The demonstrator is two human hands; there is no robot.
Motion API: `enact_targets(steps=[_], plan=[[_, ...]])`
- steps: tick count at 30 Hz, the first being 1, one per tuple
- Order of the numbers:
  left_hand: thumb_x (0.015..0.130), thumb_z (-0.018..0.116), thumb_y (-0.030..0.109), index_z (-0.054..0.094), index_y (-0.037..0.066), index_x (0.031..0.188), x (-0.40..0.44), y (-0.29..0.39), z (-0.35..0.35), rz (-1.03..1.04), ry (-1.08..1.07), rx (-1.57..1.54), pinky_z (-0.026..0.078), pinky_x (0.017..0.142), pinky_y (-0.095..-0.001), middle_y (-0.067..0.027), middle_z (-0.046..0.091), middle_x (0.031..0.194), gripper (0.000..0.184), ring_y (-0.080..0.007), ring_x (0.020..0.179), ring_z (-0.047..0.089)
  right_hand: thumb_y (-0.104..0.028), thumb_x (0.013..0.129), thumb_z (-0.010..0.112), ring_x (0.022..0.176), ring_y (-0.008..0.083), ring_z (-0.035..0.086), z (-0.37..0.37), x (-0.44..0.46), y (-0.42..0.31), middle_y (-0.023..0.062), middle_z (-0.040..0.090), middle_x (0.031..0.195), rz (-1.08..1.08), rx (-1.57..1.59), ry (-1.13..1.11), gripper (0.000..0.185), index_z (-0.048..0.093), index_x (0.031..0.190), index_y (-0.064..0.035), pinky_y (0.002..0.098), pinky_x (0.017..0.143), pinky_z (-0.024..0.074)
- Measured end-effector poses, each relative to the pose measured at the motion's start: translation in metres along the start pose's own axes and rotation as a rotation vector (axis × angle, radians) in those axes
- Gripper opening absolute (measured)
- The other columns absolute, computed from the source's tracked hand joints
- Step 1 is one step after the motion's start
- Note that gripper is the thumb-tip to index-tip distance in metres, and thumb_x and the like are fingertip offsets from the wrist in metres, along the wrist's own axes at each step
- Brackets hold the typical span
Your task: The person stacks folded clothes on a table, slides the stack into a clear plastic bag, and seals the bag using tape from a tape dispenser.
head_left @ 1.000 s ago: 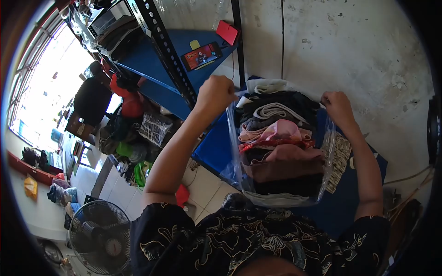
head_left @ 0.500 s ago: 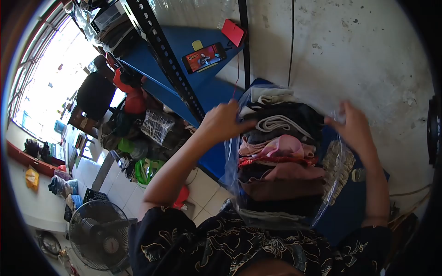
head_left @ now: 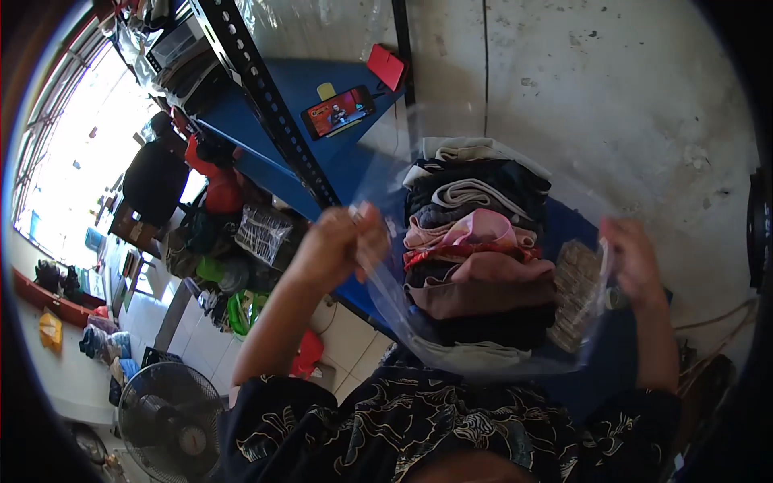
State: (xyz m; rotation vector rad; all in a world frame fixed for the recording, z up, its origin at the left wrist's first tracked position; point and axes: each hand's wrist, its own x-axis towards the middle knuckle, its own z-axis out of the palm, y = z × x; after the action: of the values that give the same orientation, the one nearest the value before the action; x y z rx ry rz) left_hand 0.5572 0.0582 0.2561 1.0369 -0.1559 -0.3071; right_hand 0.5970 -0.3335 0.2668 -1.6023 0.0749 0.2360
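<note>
A clear plastic bag surrounds a stack of folded clothes in white, black, grey, pink, red and brown. My left hand is closed on the bag's left edge, apart from the clothes. On the other side, my right hand pinches the bag's right edge. Between them the bag's mouth is spread wide. Through the plastic, to the right of the stack, shows a tan wrapped bundle; whether it lies inside or behind the bag I cannot tell.
A phone and a red box are on the blue shelf, beside a black perforated post. A fan stands at lower left. Piled bags and clothes lie left of the shelf. A stained wall rises at right.
Both hands have moved outward and lower, pulling the bag's edges apart. The plastic is now stretched wider around the clothes. The camera view has shifted slightly.
</note>
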Motion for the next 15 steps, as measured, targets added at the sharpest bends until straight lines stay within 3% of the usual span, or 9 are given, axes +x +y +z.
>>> enact_targets(steps=[2,4,5,7,8,10,11,13,15], plan=[[0.092,0.04,0.028,0.043,0.008,0.064,-0.006,0.04,0.035,0.399,0.087,0.061,0.034,0.034,-0.0187,-0.0019,0.044,0.054,0.035,-0.0067,0.041,0.043,-0.024,0.085,0.053,0.062,0.0042,0.043,0.01,-0.018,-0.041,-0.0031,0.049,0.069,-0.306,0.167,0.359,0.018,0.055,0.079,-0.0068,0.0187,0.052,0.0355],[0.091,0.041,0.027,0.046,0.006,0.069,-0.01,0.089,0.036,0.392,-0.238,-0.1,0.032,0.031,-0.0163,-0.0014,0.044,0.053,0.032,-0.0052,0.036,0.04,-0.019,0.084,0.054,0.06,0.0089,0.05,0.013,-0.044,-0.091,0.0032,0.054,0.075,-0.534,0.021,0.588,0.015,0.058,0.088,-0.0055,0.0209,0.052,0.041],[0.091,0.041,0.027,0.046,0.006,0.069,-0.011,0.093,0.038,0.39,-0.243,-0.109,0.032,0.031,-0.0163,-0.0014,0.044,0.053,0.032,-0.0052,0.036,0.04,-0.019,0.084,0.054,0.06,0.0089,0.05,0.002,-0.038,-0.099,0.0032,0.054,0.075,-0.534,0.013,0.595,0.015,0.058,0.088,-0.0055,0.0209,0.052,0.041],[0.091,0.042,0.027,0.048,0.004,0.07,-0.014,0.095,0.041,0.448,-0.018,0.002,0.032,0.029,-0.0155,-0.0017,0.046,0.052,0.032,-0.0048,0.033,0.039,-0.018,0.086,0.051,0.065,0.0078,0.05,-0.025,-0.029,-0.111,0.004,0.054,0.079,-0.316,0.333,-0.853,0.016,0.058,0.093,-0.0056,0.0206,0.055,0.0409],[0.091,0.042,0.028,0.048,0.004,0.069,-0.014,0.097,0.028,0.422,0.088,0.003,0.033,0.03,-0.0157,-0.0035,0.05,0.053,0.033,-0.0055,0.034,0.042,-0.018,0.086,0.051,0.065,0.0078,0.05,-0.022,-0.036,-0.102,0.004,0.054,0.079,-0.316,0.331,-0.851,0.016,0.058,0.093,-0.0056,0.0206,0.055,0.0409],[0.091,0.041,0.032,0.047,0.004,0.068,-0.029,0.091,0.015,0.389,0.263,0.44,0.034,0.032,-0.0168,-0.0052,0.052,0.055,0.037,-0.0068,0.036,0.044,-0.024,0.089,0.046,0.059,0.0045,0.043,-0.009,-0.059,-0.072,0.0016,0.048,0.07,-0.479,0.037,0.453,0.02,0.057,0.084,-0.0075,0.019,0.048,0.0322],[0.091,0.036,0.039,0.048,0.005,0.069,-0.037,0.093,-0.001,0.231,-0.019,0.623,0.035,0.034,-0.0197,-0.0056,0.051,0.056,0.042,-0.0105,0.039,0.046,-0.024,0.089,0.046,0.059,0.0045,0.043,-0.021,-0.074,-0.066,0.0016,0.048,0.07,-0.504,0.044,0.456,0.02,0.057,0.084,-0.0075,0.019,0.048,0.0322],[0.091,0.033,0.042,0.047,0.006,0.068,-0.054,0.088,-0.028,0.396,-0.008,0.437,0.038,0.038,-0.0215,-0.0057,0.05,0.057,0.045,-0.0119,0.043,0.047,-0.027,0.091,0.043,0.062,0.0039,0.042,-0.06,-0.093,-0.047,0.0005,0.047,0.069,-0.454,0.355,-0.327,0.024,0.056,0.086,-0.008,0.0184,0.052,0.0324],[0.092,0.026,0.046,0.047,0.006,0.07,-0.062,0.068,-0.061,0.634,0.056,0.129,0.041,0.049,-0.0243,-0.0055,0.05,0.062,0.05,-0.0129,0.053,0.049,-0.027,0.091,0.041,0.065,0.0064,0.045,-0.074,-0.097,-0.024,0.0015,0.048,0.073,-0.587,0.433,-0.205,0.025,0.055,0.09,-0.0068,0.02,0.057,0.0355]])
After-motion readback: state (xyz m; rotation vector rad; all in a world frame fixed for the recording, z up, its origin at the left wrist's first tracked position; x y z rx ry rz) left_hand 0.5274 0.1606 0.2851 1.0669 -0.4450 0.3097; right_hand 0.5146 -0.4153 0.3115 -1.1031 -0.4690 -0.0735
